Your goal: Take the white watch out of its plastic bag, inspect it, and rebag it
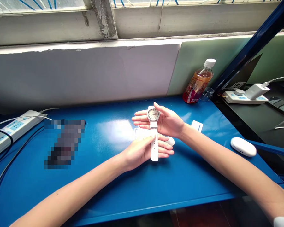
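Observation:
A white wristwatch (153, 114) with a round face is held up over the blue table, its strap hanging toward me. My left hand (142, 151) has its thumb on the lower strap, with the fingers stretched out behind it. Behind the watch head lies my right hand (168, 121), palm up and fingers extended, its thumb beside the case. Below the hands, a white flat object (139, 133) and a rounded white object (171, 141) are partly hidden. Right of my right wrist lies a small white card-like piece (197, 126).
A drink bottle (198, 82) and a clear cup (206, 94) stand by the wall. On the right lies a white oval case (243, 146). Power strips (19, 126) with cables sit at both sides. A pixelated dark object (66, 142) is on the blue table (104, 186).

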